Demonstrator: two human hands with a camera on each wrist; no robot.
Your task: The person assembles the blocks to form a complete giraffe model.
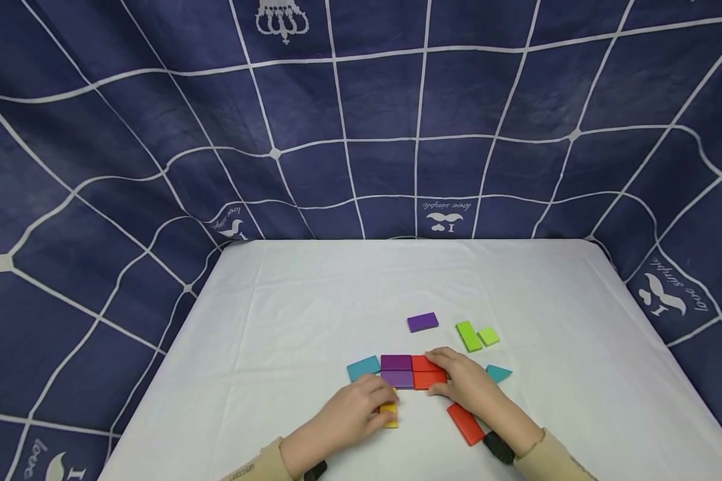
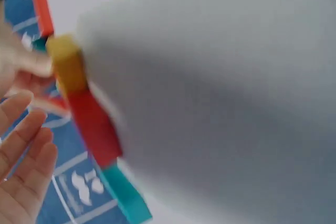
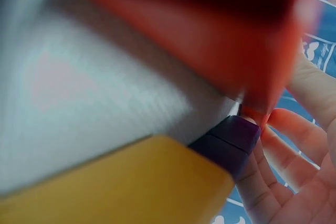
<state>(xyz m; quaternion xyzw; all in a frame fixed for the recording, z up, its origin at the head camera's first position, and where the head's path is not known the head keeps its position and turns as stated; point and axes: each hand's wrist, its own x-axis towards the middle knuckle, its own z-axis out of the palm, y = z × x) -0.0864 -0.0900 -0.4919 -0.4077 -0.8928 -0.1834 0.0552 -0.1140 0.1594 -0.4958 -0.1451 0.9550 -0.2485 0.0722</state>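
Note:
Two purple blocks (image 1: 397, 379) lie side by side in the middle of the white table, with two red blocks (image 1: 429, 381) against their right side. My right hand (image 1: 471, 384) holds the red pair at its right end, index finger at the back and thumb at the front. Just in front of the purple pair is a yellow block (image 1: 389, 407), gripped by the thumb and index finger of my left hand (image 1: 350, 409). That hand partly covers it; its other fingers (image 2: 31, 166) look loosely bent in the left wrist view. A blue block (image 1: 363, 367) touches the purple pair's left side.
Behind the group lie another purple block (image 1: 423, 322), a long green block (image 1: 469, 336) and a small green one (image 1: 489, 336). A teal triangle (image 1: 497, 373) sits beyond my right wrist, and a loose red block (image 1: 465, 423) lies by that forearm. Blue curtain (image 1: 373, 167) surrounds the table.

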